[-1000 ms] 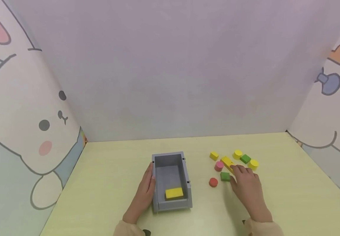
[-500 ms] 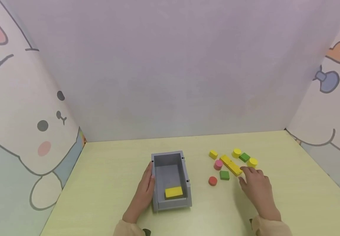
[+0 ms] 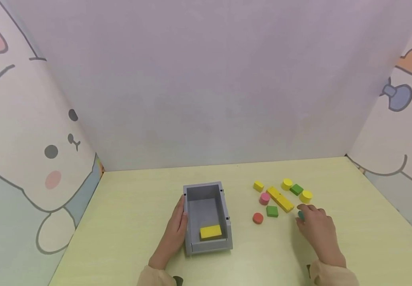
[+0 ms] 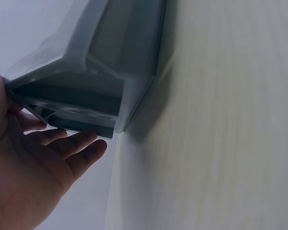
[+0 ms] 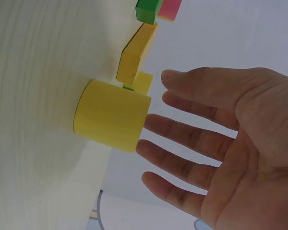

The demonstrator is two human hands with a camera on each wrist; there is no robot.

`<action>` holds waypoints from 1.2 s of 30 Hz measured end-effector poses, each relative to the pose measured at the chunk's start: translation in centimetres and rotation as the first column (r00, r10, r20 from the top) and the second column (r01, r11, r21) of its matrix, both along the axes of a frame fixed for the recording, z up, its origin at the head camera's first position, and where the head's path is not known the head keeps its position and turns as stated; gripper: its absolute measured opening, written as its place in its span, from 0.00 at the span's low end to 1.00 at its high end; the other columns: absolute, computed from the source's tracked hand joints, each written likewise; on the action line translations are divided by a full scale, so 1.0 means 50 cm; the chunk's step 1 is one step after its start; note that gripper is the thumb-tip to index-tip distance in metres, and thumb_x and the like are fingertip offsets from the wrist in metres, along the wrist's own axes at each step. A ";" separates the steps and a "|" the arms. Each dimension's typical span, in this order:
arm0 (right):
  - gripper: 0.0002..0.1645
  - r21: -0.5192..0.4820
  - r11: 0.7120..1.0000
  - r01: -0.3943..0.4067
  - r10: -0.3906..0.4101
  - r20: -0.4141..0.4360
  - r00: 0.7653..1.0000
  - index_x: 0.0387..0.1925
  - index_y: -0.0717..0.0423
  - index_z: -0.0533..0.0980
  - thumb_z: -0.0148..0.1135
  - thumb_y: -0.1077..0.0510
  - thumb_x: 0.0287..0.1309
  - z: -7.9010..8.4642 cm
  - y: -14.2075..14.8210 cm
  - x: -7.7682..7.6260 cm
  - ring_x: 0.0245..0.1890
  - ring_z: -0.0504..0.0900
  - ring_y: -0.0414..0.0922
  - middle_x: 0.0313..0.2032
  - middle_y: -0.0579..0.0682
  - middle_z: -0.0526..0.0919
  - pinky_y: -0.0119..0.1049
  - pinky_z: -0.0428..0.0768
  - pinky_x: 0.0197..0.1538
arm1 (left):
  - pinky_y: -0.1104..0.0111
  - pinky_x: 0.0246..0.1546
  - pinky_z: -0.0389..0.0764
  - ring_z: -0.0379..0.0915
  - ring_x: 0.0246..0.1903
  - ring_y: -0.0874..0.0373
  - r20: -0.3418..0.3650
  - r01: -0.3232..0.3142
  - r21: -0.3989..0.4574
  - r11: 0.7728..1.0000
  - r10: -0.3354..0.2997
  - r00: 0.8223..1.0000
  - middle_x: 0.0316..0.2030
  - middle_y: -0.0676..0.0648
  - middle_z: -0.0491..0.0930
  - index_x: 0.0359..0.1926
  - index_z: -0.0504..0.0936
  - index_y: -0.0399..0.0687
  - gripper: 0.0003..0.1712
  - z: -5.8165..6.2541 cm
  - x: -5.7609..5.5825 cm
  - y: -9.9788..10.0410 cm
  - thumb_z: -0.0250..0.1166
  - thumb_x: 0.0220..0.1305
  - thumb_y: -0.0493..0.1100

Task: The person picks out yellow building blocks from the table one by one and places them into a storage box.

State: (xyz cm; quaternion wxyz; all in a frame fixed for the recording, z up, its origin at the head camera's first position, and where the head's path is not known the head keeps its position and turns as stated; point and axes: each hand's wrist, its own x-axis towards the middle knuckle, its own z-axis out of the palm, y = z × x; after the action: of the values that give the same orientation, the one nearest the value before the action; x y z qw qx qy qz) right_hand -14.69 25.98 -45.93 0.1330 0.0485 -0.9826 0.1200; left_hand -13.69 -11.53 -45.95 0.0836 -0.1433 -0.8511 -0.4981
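In the head view my left hand lies along the left side of a grey box, touching its wall. A yellow block lies inside, at the near end. The left wrist view has the fingers extended against the box. On the right, my right hand is low over the table, thumb and fingers apart. A small teal patch shows between thumb and index finger in the head view. In the right wrist view the fingertips are right at the edge of a yellow cylinder.
Left of my right hand lie a long yellow block, a green block, a red disc, a pink cylinder and a small yellow block. Another green block sits between yellow cylinders. A wall stands behind.
My right hand has moved right, away from the long yellow block, which is now fully uncovered. A teal patch now shows at its fingers. The left hand and box stay put.
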 end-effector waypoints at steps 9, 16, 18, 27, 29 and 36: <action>0.17 -0.022 1.000 0.005 -0.003 0.120 0.993 0.40 0.66 0.75 0.65 0.65 0.44 0.011 0.010 0.002 0.27 0.76 0.60 0.30 0.63 0.80 0.55 0.78 0.24 | 0.42 0.65 0.49 0.41 0.67 0.40 -0.013 -0.004 -0.012 1.000 0.004 1.000 0.69 0.33 0.47 0.69 0.45 0.35 0.28 -0.040 -0.021 -0.008 0.39 0.72 0.36; 0.19 -0.028 0.999 0.025 -0.017 0.276 0.961 0.41 0.66 0.75 0.66 0.65 0.43 0.019 0.011 0.002 0.30 0.79 0.58 0.33 0.63 0.82 0.51 0.81 0.25 | 0.44 0.66 0.49 0.40 0.67 0.43 -0.030 0.007 -0.020 1.000 -0.007 1.000 0.70 0.38 0.46 0.70 0.43 0.41 0.29 -0.067 -0.031 -0.016 0.38 0.73 0.43; 0.21 -0.024 0.999 0.022 -0.014 0.301 0.954 0.42 0.66 0.75 0.67 0.65 0.42 0.020 0.012 0.002 0.32 0.79 0.59 0.34 0.63 0.82 0.52 0.81 0.26 | 0.44 0.66 0.49 0.40 0.68 0.44 -0.028 0.009 -0.014 1.000 -0.009 1.000 0.70 0.38 0.46 0.70 0.43 0.41 0.29 -0.067 -0.031 -0.017 0.38 0.73 0.44; 0.23 -0.012 1.000 0.023 -0.017 0.340 0.940 0.44 0.66 0.74 0.67 0.65 0.42 0.016 0.016 0.001 0.34 0.78 0.61 0.37 0.65 0.81 0.53 0.82 0.28 | 0.44 0.66 0.49 0.40 0.67 0.43 -0.022 0.007 -0.018 1.000 -0.008 1.000 0.70 0.36 0.46 0.70 0.43 0.40 0.29 -0.068 -0.032 -0.016 0.37 0.73 0.45; 0.22 -0.011 1.000 0.021 -0.016 0.340 0.940 0.43 0.65 0.74 0.67 0.65 0.42 0.014 0.017 0.001 0.34 0.78 0.61 0.37 0.65 0.81 0.53 0.82 0.27 | 0.44 0.66 0.49 0.40 0.68 0.44 -0.019 0.007 -0.018 1.000 -0.007 1.000 0.70 0.37 0.46 0.70 0.43 0.41 0.29 -0.069 -0.032 -0.017 0.37 0.73 0.45; 0.20 -0.008 1.000 0.016 -0.012 0.330 0.944 0.41 0.64 0.75 0.68 0.65 0.41 0.016 0.015 0.001 0.31 0.79 0.58 0.35 0.64 0.81 0.51 0.81 0.25 | 0.44 0.66 0.49 0.39 0.68 0.45 -0.023 0.008 -0.015 1.000 -0.008 1.000 0.70 0.38 0.46 0.70 0.43 0.43 0.28 -0.074 -0.033 -0.017 0.37 0.73 0.44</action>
State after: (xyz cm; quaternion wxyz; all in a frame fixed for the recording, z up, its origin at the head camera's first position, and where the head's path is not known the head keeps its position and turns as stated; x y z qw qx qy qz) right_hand -14.65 26.75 -45.14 -0.0322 0.0200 -0.9907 0.1306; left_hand -15.35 -12.36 -49.64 0.0904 -0.1533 -0.8532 -0.4903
